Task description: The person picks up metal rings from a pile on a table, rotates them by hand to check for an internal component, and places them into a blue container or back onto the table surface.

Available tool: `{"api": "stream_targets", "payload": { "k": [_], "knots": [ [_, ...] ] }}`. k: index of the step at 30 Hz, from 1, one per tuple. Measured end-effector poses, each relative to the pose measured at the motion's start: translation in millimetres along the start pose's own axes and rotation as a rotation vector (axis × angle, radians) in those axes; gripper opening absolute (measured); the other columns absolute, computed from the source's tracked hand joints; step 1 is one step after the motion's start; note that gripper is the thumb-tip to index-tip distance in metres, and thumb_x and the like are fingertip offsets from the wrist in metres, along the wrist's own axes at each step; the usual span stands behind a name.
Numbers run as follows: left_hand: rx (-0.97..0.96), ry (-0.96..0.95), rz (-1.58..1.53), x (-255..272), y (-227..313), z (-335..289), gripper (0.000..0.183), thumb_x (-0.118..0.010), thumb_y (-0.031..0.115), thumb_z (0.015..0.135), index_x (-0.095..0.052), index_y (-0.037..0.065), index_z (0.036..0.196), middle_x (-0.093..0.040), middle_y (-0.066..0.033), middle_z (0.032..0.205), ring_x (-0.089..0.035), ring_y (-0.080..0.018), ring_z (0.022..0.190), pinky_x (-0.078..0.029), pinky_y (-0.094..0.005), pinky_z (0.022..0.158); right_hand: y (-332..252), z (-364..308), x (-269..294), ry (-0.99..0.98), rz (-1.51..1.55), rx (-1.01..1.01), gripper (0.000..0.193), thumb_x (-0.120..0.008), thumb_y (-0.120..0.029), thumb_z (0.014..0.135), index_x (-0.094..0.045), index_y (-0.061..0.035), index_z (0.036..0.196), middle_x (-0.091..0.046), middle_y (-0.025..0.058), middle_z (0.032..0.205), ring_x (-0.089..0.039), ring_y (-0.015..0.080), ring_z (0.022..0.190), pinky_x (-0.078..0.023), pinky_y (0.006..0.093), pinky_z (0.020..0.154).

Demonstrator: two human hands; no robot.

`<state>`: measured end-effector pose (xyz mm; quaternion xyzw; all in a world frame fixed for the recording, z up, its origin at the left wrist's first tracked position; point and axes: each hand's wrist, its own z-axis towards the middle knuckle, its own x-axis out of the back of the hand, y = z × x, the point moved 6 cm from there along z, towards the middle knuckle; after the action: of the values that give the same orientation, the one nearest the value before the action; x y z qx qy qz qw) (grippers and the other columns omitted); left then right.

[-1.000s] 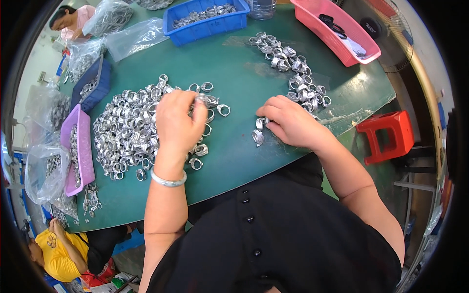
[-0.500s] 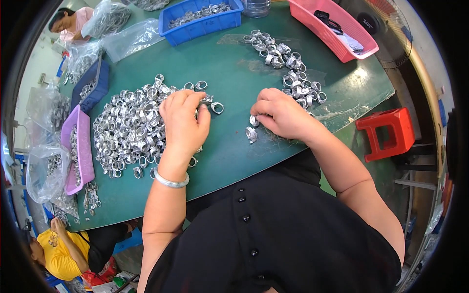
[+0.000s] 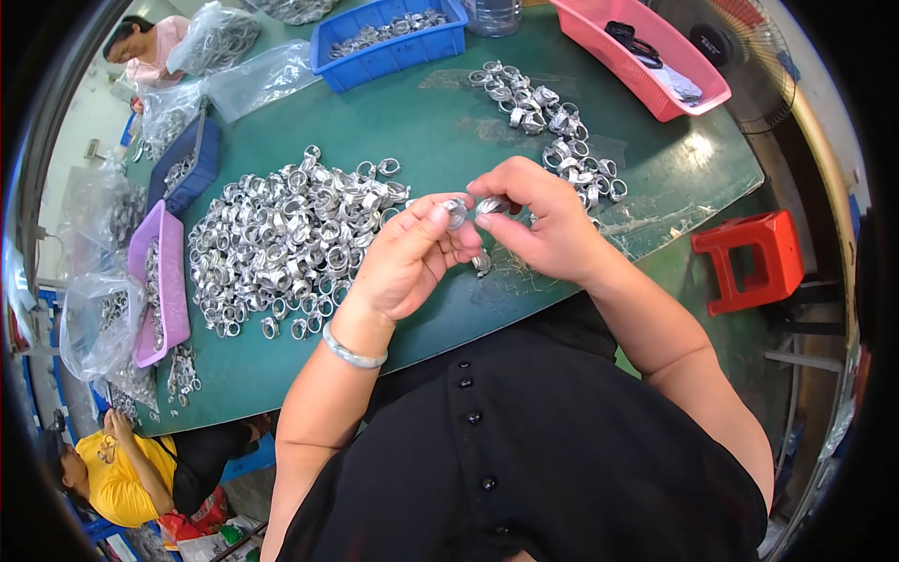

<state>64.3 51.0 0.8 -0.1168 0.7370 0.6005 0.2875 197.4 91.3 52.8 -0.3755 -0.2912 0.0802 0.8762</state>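
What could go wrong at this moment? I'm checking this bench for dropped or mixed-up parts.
1. The left hand and right hand pinch small silver metal rings by the fingertips above the green table; one could slip and fall.
2. A loose ring lies right under the hands and could be knocked off the near edge.
3. The big heap of silver rings lies close to the left hand; parts might get mixed.

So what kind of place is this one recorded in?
Probably a small workshop for sorting or assembling parts by hand: a green table heaped with metal rings, plastic bins of parts, and other workers seated nearby.
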Motion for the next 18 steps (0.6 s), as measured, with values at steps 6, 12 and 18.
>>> {"api": "stream_targets", "payload": {
  "k": [6, 12, 18],
  "knots": [
    [-0.005, -0.142, -0.317, -2.3, 2.2, -7.0, 0.035, -0.047, 0.023, 0.095, -0.047, 0.000, 0.123, -0.061, -0.0082, 0.094, -0.060, -0.0181, 0.090, -0.047, -0.0329, 0.085, 17.5, -9.9, 3.9, 0.071, 0.299, -0.194, 0.024, -0.062, 0.000, 0.078, -0.059, 0.0002, 0.102, -0.056, 0.0043, 0.088, -0.054, 0.0108, 0.076, -0.045, 0.0237, 0.066],
    [-0.237, 0.163, 0.333, -1.5, 13.8, -15.4, 0.037, -0.060, 0.010, 0.085, -0.048, 0.001, 0.118, -0.063, -0.0074, 0.094, -0.061, -0.0181, 0.091, -0.046, -0.0314, 0.085, 30.6, -19.8, -0.8, 0.079, 0.600, -0.364, 0.023, -0.060, -0.002, 0.083, -0.057, 0.0007, 0.105, -0.057, 0.0028, 0.095, -0.055, 0.0092, 0.083, -0.046, 0.0226, 0.072],
    [-0.646, 0.297, 1.203, -21.5, 32.8, -29.9, 0.033, -0.074, 0.007, 0.069, -0.057, 0.004, 0.098, -0.064, -0.0074, 0.085, -0.064, -0.0177, 0.077, -0.050, -0.0268, 0.070, 36.3, -25.0, -7.9, 0.002, 0.869, -0.567, 0.024, -0.060, -0.005, 0.084, -0.056, -0.0005, 0.107, -0.059, 0.0047, 0.099, -0.057, 0.0106, 0.090, -0.048, 0.0248, 0.073]
  ]
}}
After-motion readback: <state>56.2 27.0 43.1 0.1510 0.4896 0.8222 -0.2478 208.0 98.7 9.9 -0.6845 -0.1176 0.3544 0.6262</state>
